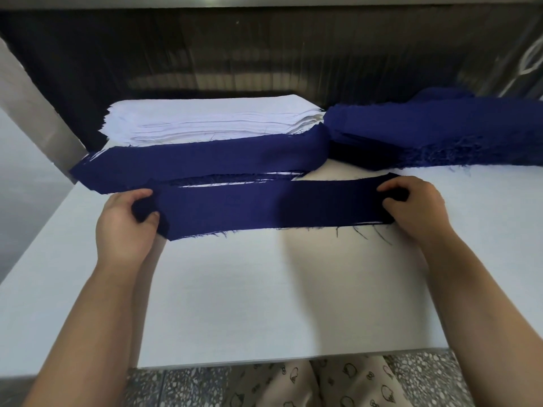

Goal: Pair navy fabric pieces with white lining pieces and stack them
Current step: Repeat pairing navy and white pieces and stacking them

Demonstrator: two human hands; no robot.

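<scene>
— Presently, what is held?

— A long navy fabric strip with frayed edges [273, 205], stretched flat across the white tabletop [264, 289] between both hands. The left hand [126, 227] has fingers and thumb clamped on the strip's left end, which is bunched in the grip. The right hand [417, 210] has its fingers pinched together on the right end. A sliver of white shows along the strip's near right edge; whether that is lining cannot be told.

— And the stock?

— Just beyond the strip, at centre-left, lies a stack of navy pieces with white edges showing between layers [199, 163]. Behind it, far left, a tall pile of white lining pieces [205, 118]. Far right, a loose heap of navy fabric pieces [435, 133], its left end touching the centre stack.

— Anything else?

— Patterned beige trousers [323, 383] and speckled floor [426, 377] below the table's near edge.
</scene>
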